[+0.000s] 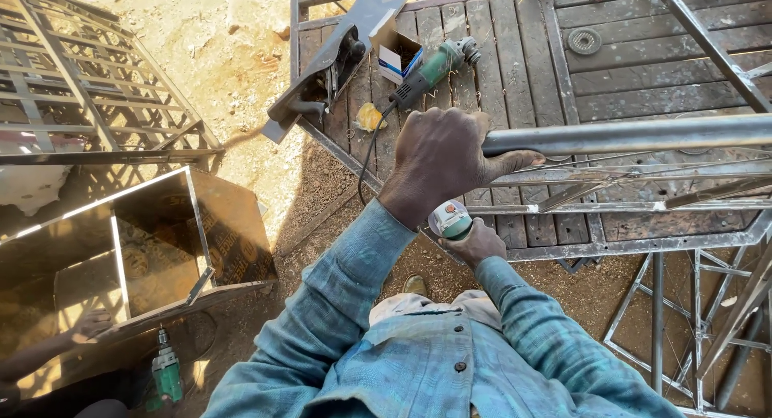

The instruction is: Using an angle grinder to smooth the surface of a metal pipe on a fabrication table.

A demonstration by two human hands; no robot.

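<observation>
a steel pipe (627,134) is being gripped by the left hand (441,157); a grinder (449,219) is being clutched in the right hand (476,245), needing steady aim.

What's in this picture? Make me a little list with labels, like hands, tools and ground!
Left hand: grips the end of a long metal pipe
Right hand: holds a green and white power tool, mostly hidden under the left hand
Bench: a dark wooden bench top with a green grinder and a small open box on it
Ground: sandy dirt, a metal grille, a brown metal box, a green drill
Clothes: blue checked shirt
</observation>
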